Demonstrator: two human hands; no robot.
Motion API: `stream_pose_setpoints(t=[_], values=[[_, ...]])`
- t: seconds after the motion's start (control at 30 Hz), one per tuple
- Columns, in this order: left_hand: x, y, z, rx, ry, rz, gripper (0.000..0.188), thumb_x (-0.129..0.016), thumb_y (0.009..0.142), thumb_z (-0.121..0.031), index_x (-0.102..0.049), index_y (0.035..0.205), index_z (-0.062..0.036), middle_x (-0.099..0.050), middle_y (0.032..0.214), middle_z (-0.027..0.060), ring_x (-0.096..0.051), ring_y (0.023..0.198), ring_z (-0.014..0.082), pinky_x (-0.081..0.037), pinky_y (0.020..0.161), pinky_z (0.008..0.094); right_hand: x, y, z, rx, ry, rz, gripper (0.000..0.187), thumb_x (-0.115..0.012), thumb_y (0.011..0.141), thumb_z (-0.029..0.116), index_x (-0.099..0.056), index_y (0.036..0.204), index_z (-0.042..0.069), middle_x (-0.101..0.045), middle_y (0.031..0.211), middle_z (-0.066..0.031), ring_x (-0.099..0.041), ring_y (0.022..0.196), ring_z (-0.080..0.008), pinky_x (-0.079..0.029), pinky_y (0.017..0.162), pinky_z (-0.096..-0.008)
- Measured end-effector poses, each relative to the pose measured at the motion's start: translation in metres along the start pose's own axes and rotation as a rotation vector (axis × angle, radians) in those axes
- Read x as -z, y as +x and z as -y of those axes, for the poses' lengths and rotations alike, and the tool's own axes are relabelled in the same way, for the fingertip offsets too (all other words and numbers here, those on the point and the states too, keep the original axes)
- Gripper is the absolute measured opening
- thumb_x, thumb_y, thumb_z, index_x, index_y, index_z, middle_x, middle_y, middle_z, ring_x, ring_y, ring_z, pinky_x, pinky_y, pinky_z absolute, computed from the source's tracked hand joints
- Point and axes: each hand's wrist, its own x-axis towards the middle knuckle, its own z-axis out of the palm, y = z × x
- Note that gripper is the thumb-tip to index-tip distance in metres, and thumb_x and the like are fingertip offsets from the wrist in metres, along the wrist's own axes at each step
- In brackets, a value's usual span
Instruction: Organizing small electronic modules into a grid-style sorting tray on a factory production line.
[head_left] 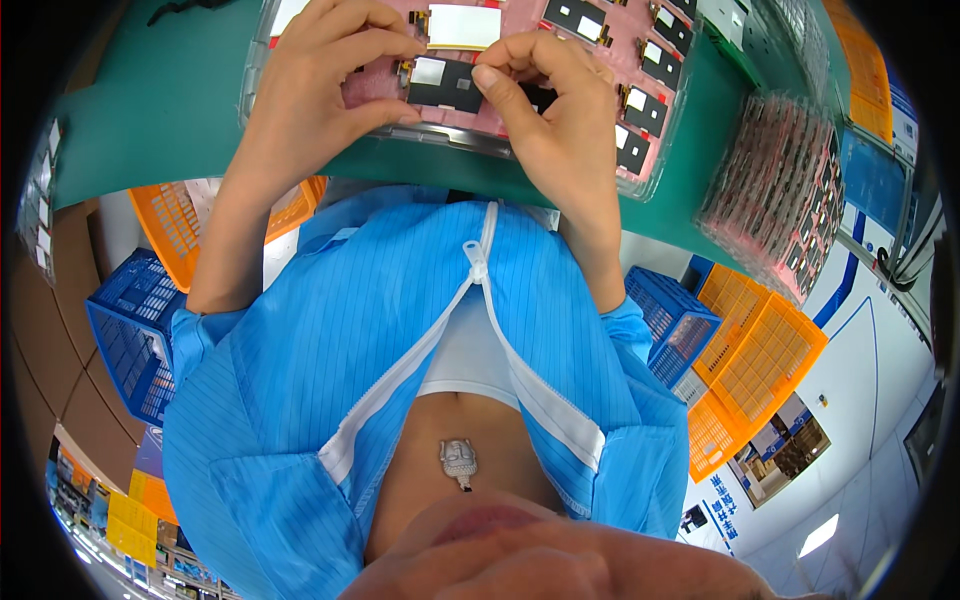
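Note:
A small flat black panel [458, 90] with a white patch and a gold-coloured connector end lies over a clear plastic tray [460, 138] lined with pink. My right hand [560, 110] pinches the panel's right upper corner between thumb and forefinger. At the panel's left end, my left hand [315, 95] is open, its thumb below and its fingers above, curved apart. Whether the left fingertips touch the panel, I cannot tell. Just above lies a white-faced panel [464, 27]. Several similar black panels [643, 110] fill the tray's right side.
The tray rests on a green tabletop [120, 150]. To the right stands a stack of filled clear trays [770, 190]. Orange crates [765, 345] and blue crates [668, 318] [130, 330] sit below the table on both sides. More panels [42, 210] show at the far left.

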Motion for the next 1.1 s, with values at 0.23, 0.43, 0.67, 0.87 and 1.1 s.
stream_pose_setpoints(t=[0.23,0.43,0.67,0.87,1.1], values=[[-0.0005,-0.0008,0.0004,0.002,-0.006,-0.006,0.051,-0.091,0.064,-0.014,-0.074,0.111,-0.0075,-0.065,0.117,0.0036,-0.058,0.108,0.0246,-0.051,0.088,0.0352,-0.0018,-0.0004,-0.0025,0.044,-0.031,-0.019,0.007,-0.076,0.085,0.014,-0.074,0.091,0.011,-0.07,0.078,0.0013,-0.058,0.081,-0.0161,-0.03,0.088,-0.0382],[-0.0002,-0.0013,-0.002,0.019,-0.01,-0.008,0.05,-0.09,0.064,-0.012,-0.074,0.111,-0.0083,-0.065,0.117,0.0031,-0.058,0.108,0.0243,-0.051,0.087,0.0348,-0.0018,-0.0019,-0.0023,0.072,-0.072,-0.023,0.006,-0.076,0.084,0.015,-0.074,0.09,0.012,-0.07,0.077,0.0028,-0.057,0.081,-0.0162,-0.03,0.087,-0.0385],[-0.0006,0.0004,-0.0007,0.028,-0.013,0.002,0.049,-0.09,0.064,-0.012,-0.075,0.11,-0.0088,-0.065,0.116,0.0031,-0.057,0.107,0.0239,-0.051,0.087,0.0347,-0.0026,-0.0015,-0.004,0.078,-0.082,-0.031,0.006,-0.075,0.084,0.015,-0.073,0.089,0.013,-0.07,0.077,0.0029,-0.057,0.081,-0.0164,-0.03,0.086,-0.0384],[-0.0021,-0.0021,0.0006,0.031,-0.014,-0.003,0.048,-0.09,0.064,-0.011,-0.075,0.109,-0.0087,-0.066,0.115,0.0034,-0.058,0.107,0.0238,-0.052,0.086,0.0346,-0.0024,-0.0041,-0.003,0.129,-0.13,-0.04,0.006,-0.075,0.085,0.014,-0.072,0.089,0.012,-0.07,0.077,0.0023,-0.058,0.082,-0.0179,-0.031,0.087,-0.0391],[-0.0024,-0.0017,0.0009,0.013,-0.011,-0.011,0.047,-0.089,0.063,-0.009,-0.075,0.108,-0.0076,-0.066,0.114,0.0037,-0.058,0.106,0.0241,-0.052,0.086,0.035,-0.0033,-0.0057,-0.003,0.179,-0.21,-0.043,0.007,-0.075,0.084,0.013,-0.071,0.09,0.013,-0.071,0.078,0.0023,-0.058,0.082,-0.0188,-0.031,0.088,-0.0398]])
